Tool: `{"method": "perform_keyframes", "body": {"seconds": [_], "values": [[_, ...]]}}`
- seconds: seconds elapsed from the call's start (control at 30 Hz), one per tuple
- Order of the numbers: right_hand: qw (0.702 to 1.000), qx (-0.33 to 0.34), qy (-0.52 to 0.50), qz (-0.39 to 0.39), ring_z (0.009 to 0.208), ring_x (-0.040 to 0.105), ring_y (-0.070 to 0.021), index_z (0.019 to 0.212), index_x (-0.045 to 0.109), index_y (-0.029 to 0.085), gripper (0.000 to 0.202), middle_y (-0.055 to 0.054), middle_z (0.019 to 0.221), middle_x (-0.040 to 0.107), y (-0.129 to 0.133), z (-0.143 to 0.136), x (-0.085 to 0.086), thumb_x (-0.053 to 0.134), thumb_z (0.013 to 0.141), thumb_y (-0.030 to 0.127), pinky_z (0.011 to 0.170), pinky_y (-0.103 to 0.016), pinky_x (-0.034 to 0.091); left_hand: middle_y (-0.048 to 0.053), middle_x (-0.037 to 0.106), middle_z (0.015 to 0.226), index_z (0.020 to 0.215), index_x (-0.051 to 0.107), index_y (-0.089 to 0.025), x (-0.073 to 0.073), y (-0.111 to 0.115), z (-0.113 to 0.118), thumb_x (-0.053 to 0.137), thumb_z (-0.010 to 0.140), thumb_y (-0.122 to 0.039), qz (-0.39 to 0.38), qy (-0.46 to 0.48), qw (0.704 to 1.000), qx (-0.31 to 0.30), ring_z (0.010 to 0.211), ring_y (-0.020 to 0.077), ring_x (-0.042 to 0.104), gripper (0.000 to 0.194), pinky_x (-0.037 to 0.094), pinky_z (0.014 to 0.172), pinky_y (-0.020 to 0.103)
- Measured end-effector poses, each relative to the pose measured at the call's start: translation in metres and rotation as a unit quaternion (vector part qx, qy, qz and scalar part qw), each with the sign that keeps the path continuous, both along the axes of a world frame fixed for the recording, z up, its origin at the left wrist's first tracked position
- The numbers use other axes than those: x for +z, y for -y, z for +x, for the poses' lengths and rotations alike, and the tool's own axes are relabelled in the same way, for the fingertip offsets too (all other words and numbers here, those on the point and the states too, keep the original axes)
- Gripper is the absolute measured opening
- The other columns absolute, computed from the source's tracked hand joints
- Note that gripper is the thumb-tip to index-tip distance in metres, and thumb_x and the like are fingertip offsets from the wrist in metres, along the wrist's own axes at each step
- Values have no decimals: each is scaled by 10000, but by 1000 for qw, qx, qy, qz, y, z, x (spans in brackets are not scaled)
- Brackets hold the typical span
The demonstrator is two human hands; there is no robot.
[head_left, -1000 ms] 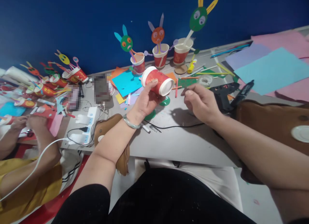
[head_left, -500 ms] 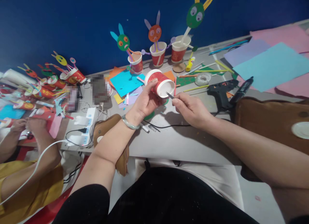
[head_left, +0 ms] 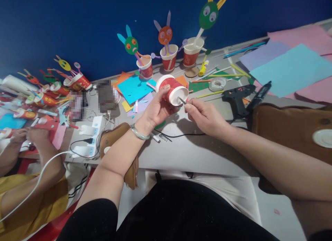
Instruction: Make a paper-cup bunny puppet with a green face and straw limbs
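Note:
In the middle of the head view, my left hand (head_left: 158, 109) is wrapped round a red and white paper cup (head_left: 169, 89) that lies on its side in the air, its white base facing me and to the right. Thin strips stick out past its far left side. My right hand (head_left: 201, 113) is closed on a slim, pointed metal tool (head_left: 182, 100); its rear part is hidden in the fingers, so its exact kind does not show. The tool's tip is at the cup's base. Whether it has pierced the base I cannot tell.
Paper cups with rabbit-eared puppets, one a green puppet (head_left: 209, 15), stand along the blue wall. At right lie a black glue gun (head_left: 237, 99), clear tape (head_left: 218, 84) and a brown bag (head_left: 290, 133). At left are a power strip (head_left: 97, 130) and another person's hands (head_left: 38, 134).
The tool's tip has shifted slightly against the cup's base, and the base has turned a little. Both hands stay almost in place. The whole view has moved slightly.

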State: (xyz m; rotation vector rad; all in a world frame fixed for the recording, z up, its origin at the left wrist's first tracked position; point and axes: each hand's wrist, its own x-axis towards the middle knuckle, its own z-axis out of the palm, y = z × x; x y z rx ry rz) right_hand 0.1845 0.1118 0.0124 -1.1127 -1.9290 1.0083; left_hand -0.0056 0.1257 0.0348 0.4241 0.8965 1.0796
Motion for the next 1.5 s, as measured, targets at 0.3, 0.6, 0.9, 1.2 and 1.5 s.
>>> {"method": "perform_keyframes", "body": {"seconds": [0.3,0.6,0.9,1.2,1.5], "values": [[1000,0,4,4,611,474,-178,809,505,263,621,5,628,521,-1,0,-1,458,1044,837,610,-320,372,42,776,864,1211,743,-245,-1,1,1,797,959,-475,-6,-37,999,14,877,219,757,345,613,722,311],[999,-12,24,24,623,455,-193,795,482,273,493,3,622,507,-3,1,0,506,1068,683,647,-341,356,58,793,919,1298,710,-261,-10,-5,-1,787,966,-543,-35,-21,999,16,897,258,798,442,663,692,341],[988,-39,119,91,613,516,-245,837,509,277,340,-22,610,525,-6,4,-2,522,1066,529,673,-361,320,51,793,914,1263,724,-252,-12,-5,2,778,983,-537,-38,-31,998,24,909,245,778,403,646,738,346],[947,-75,275,151,623,585,-255,1048,690,199,400,-79,713,683,-4,3,-5,428,1102,497,640,-335,246,29,731,804,1067,731,-187,-9,-5,5,731,1035,-489,-35,-21,999,27,719,158,669,304,553,677,283],[994,-2,-15,-105,528,359,-141,808,462,261,390,39,590,435,-3,-2,5,573,1041,554,557,-281,282,5,739,796,1045,734,-171,-2,-2,8,745,1050,-374,-20,-38,998,55,674,119,645,204,533,679,254]]}}
